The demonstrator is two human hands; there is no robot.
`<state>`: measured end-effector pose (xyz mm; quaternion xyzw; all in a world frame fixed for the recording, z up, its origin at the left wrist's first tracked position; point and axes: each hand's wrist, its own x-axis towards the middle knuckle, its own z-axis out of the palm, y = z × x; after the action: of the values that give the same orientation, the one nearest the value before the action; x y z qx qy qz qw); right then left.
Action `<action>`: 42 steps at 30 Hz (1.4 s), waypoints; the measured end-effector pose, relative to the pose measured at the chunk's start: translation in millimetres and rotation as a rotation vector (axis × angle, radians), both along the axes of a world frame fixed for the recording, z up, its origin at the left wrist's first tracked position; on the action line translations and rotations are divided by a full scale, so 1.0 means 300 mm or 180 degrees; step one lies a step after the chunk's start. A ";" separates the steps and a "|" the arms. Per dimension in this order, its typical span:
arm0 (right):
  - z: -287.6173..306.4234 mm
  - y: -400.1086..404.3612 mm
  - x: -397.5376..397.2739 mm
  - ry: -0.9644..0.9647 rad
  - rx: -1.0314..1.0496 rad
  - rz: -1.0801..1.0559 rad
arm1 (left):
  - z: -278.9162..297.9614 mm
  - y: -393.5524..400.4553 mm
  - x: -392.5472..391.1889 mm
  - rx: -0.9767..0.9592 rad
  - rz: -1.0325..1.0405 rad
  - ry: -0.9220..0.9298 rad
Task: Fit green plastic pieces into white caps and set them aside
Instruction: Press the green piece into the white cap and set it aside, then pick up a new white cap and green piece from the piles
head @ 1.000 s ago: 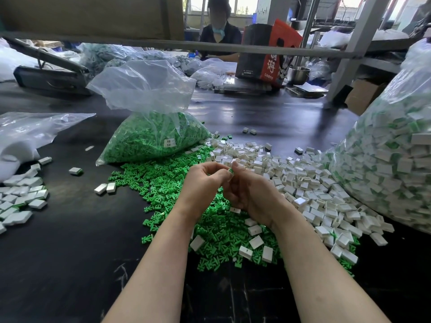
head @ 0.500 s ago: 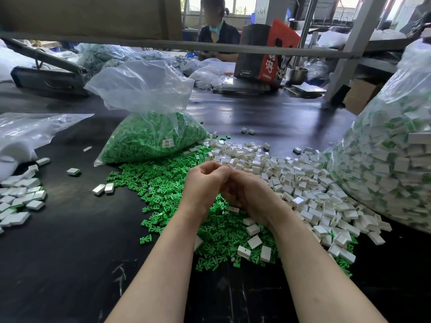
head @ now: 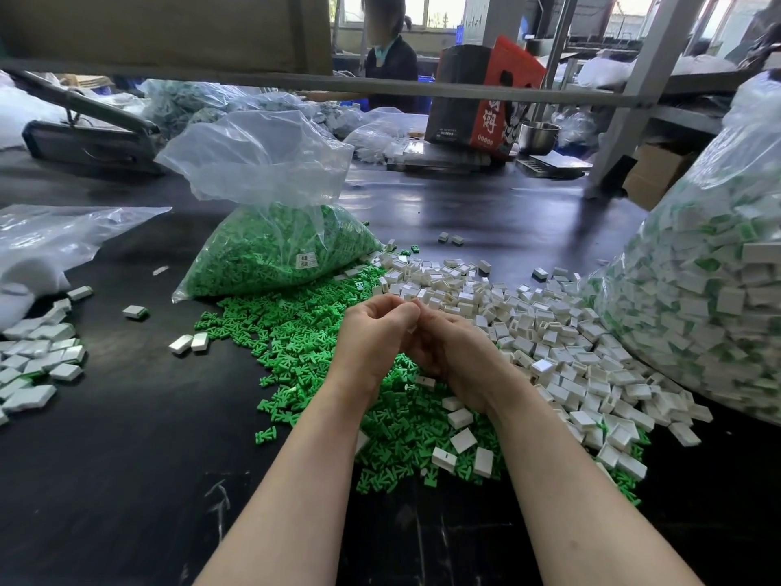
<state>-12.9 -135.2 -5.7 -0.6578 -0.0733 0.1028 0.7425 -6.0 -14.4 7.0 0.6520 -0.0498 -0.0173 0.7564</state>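
we hold our left hand (head: 372, 340) and right hand (head: 454, 353) curled together, fingertips meeting on a small white cap (head: 412, 329) that is mostly hidden, above the loose green pieces (head: 296, 332) and white caps (head: 549, 344) heaped on the bench (head: 126, 458).

Two hands, the left hand (head: 372, 336) and the right hand (head: 454, 353), meet above the loose green pieces (head: 304, 332). Left of this pile lie two white caps (head: 190, 343) side by side. Behind it stands one bag of green pieces (head: 270, 251). The loose pieces are too many to count.
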 end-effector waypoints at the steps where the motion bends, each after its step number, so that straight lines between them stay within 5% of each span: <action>1: -0.001 0.000 0.001 -0.0001 0.0006 -0.0017 | -0.002 0.001 0.001 0.0015 0.0009 0.0003; 29: 0.002 0.007 0.008 0.0189 0.0059 -0.0184 | 0.008 0.060 0.012 -0.0266 -0.0201 0.0339; 33: 0.017 -0.002 0.005 -0.0004 -0.0103 -0.0511 | 0.003 0.145 0.044 -0.0009 0.0437 0.0281; 38: 0.029 -0.011 0.001 -0.0207 -0.0164 -0.0984 | -0.055 0.326 0.097 0.1051 0.1815 0.0006; 42: 0.026 -0.028 0.003 -0.0322 -0.0639 -0.1408 | -0.087 0.430 0.103 0.1683 0.2504 0.0319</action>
<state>-12.0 -143.4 2.2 -0.7326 0.0459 -0.0886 0.6733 24.8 114.5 -19.2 0.7898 0.2436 0.2270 0.5151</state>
